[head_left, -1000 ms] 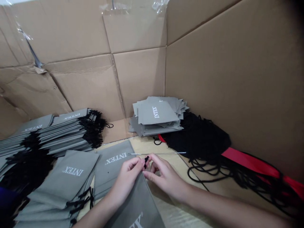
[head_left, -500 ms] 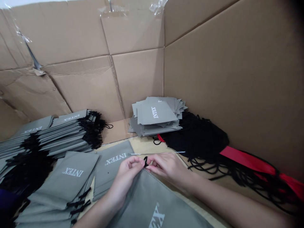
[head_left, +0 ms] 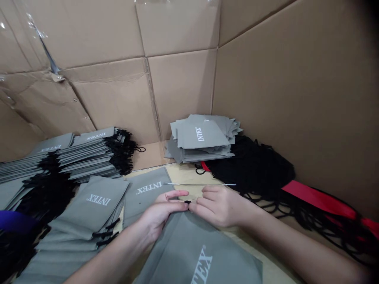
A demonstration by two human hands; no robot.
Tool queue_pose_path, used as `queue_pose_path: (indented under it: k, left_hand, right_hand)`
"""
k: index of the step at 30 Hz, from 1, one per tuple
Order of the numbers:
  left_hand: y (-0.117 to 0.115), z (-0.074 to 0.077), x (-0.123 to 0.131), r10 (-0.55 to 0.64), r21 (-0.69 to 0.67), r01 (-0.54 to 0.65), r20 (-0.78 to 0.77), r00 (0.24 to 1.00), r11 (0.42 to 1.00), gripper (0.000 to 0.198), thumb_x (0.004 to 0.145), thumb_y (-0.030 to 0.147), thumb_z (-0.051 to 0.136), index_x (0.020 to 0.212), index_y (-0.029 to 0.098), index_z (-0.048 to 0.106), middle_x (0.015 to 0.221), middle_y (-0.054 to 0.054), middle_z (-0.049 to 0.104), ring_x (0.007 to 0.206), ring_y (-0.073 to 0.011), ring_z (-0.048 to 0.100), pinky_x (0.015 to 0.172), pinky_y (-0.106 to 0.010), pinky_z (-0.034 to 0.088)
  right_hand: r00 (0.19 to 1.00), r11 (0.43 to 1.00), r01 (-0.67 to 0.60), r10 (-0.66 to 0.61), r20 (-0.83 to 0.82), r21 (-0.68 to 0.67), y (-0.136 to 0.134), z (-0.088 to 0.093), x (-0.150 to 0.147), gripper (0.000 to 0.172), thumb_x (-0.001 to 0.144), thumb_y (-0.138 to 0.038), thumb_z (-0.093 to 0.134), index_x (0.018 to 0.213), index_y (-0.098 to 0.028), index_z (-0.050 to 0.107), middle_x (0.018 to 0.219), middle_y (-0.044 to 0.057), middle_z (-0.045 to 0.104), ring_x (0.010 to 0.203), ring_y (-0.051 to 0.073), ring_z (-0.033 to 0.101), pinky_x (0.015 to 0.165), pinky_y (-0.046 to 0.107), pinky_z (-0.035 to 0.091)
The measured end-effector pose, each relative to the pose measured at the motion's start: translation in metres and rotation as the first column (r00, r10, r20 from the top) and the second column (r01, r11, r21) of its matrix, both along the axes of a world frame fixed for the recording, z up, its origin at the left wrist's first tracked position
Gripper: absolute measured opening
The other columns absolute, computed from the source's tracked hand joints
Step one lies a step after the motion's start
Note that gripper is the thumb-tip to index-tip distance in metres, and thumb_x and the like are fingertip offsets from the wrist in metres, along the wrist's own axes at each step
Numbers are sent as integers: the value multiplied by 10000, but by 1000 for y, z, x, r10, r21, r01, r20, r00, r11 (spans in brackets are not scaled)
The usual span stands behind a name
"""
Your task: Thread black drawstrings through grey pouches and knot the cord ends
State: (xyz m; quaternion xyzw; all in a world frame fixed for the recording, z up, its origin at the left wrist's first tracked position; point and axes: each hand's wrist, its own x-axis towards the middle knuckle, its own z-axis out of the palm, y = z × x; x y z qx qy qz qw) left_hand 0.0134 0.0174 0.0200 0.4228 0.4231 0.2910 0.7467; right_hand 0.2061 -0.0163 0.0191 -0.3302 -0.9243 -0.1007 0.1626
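Note:
A grey INTEX drawstring bag (head_left: pixel 189 256) lies on the table in front of me. Both hands meet at its top edge. My left hand (head_left: pixel 160 213) pinches a small black cord end (head_left: pixel 187 202) with thumb and forefinger. My right hand (head_left: pixel 219 205) pinches the same cord end from the other side, fingers curled. A thin metal threading rod (head_left: pixel 201 184) lies on the table just beyond my fingers, untouched.
Stacks of grey INTEX bags with black cords (head_left: pixel 89 154) lie at the left, more bags (head_left: pixel 97 201) nearer me. A small pile of grey bags (head_left: pixel 204 138) sits at the back. Black cords (head_left: pixel 251 169) and red straps (head_left: pixel 314 199) lie right. Cardboard walls (head_left: pixel 296 98) surround the table.
The grey bag has slid toward me and to the right, showing more of its face. My hands have drawn together over the cord end, which now shows less.

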Motion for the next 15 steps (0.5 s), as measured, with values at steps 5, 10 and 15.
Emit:
queue_pose_path:
  k: [5, 10, 15]
  left_hand:
    - [0, -4, 2, -4, 158, 0, 25, 1000, 987, 342, 507, 66, 704, 835, 137, 639, 562, 37, 620, 521, -96, 552, 575, -215, 405]
    - [5, -5, 2, 66, 367, -47, -41, 997, 929, 267, 581, 137, 696, 817, 151, 572, 613, 26, 628, 573, -109, 571, 578, -210, 396]
    - [10, -8, 3, 85, 543, -40, -59, 995, 839, 255, 602, 146, 685, 793, 160, 516, 609, 26, 624, 598, -132, 589, 614, -236, 417]
  right_hand:
    - [986, 995, -5, -11, -169, -95, 2, -3, -7, 244, 897, -248, 424, 924, -272, 665, 648, 33, 623, 584, 170, 518, 622, 310, 405]
    - [811, 893, 125, -343, -474, -432, 7, -10, -17, 185, 830, -355, 558, 968, -236, 585, 684, -5, 636, 602, 148, 557, 563, 247, 379]
    - [650, 775, 18, -489, -581, -632, 10, -18, -25, 174, 814, -345, 572, 921, -209, 562, 606, -46, 548, 552, 113, 493, 509, 204, 351]
